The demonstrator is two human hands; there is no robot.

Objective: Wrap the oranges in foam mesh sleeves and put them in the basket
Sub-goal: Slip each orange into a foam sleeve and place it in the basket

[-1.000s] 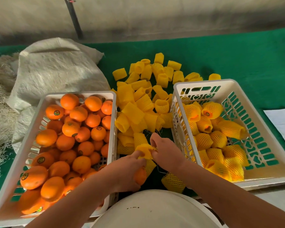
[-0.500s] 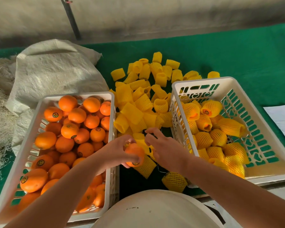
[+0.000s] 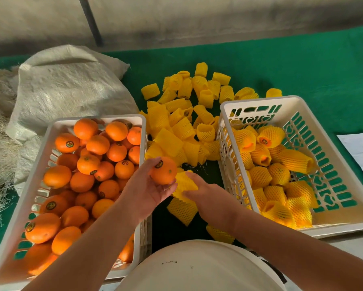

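The orange (image 3: 163, 170) sits in the left hand (image 3: 147, 190), fingers curled around it, raised between the two baskets over the worktop (image 3: 302, 66). A second ago that hand held it lower, close against the sleeve; now it is lifted clear, its sticker facing up. The right hand (image 3: 205, 192) pinches a yellow sleeve (image 3: 186, 182) just beside the fruit, touching or nearly so. The sleeve is not yet over the orange, so the wrapping probably starts afresh: the mouth looks in need of opening.

Counts: two baskets, left basket (image 3: 50, 133) with roughly forty bare oranges, some hidden underneath; right basket (image 3: 344, 156) with about twenty wrapped ones. The loose sleeves (image 3: 176, 122) between them number around forty, too heaped for an exact count. One sack (image 3: 67, 85) lies behind.
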